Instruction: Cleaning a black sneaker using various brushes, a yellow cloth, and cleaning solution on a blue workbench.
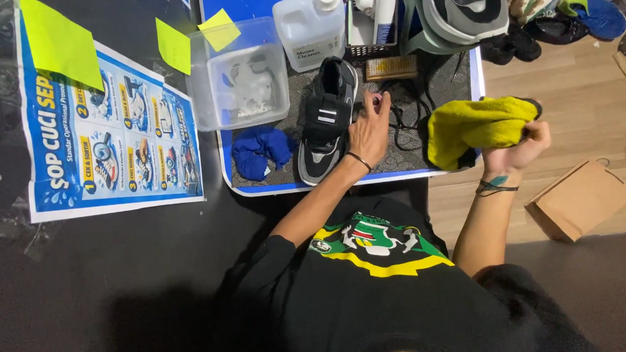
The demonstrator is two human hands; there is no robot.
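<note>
A black-and-grey shoe (328,119) lies on the counter (460,164), long axis running away from the person, toe nearest the body. It is just left of the left hand (369,133), whose fingers are bunched above the laces beside it; contact with the shoe cannot be confirmed from this view. The right hand (519,146), well to the right, is closed on a yellow cloth (476,126), apparently wrapped over a second shoe. Left of the shoe: a blue rag (259,150). Beyond it: a clear plastic tub (242,77) with whitish contents, and a cleaner jug (311,25).
</note>
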